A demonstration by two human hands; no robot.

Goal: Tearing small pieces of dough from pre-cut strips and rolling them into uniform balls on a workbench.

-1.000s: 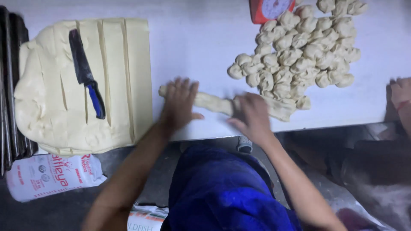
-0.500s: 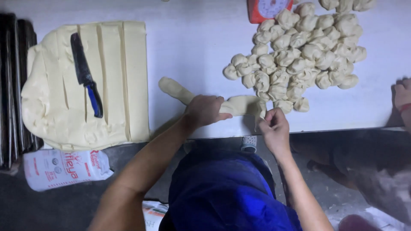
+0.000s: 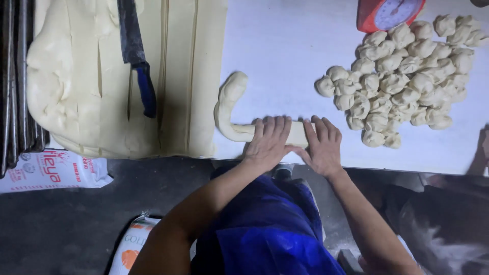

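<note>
A long rope of pale dough (image 3: 228, 104) lies on the white table (image 3: 285, 56), curving up at its left end. My left hand (image 3: 268, 142) and my right hand (image 3: 322, 145) rest side by side, palms down with fingers spread, on the rope's right part near the front edge. To the right sits a heap of several small dough pieces (image 3: 402, 76). On the left a large flat sheet of dough (image 3: 102, 76), cut into strips, carries a knife with a blue handle (image 3: 137, 56).
A red kitchen scale (image 3: 387, 12) stands at the back right. Dark metal trays (image 3: 15, 81) line the far left. Printed sacks (image 3: 48, 170) lie on the dark floor below the table edge. Another person's hand (image 3: 481, 147) shows at the right border.
Both hands came together on the dough rope, which has grown longer and now curves at the left. The view moved closer to the table.
</note>
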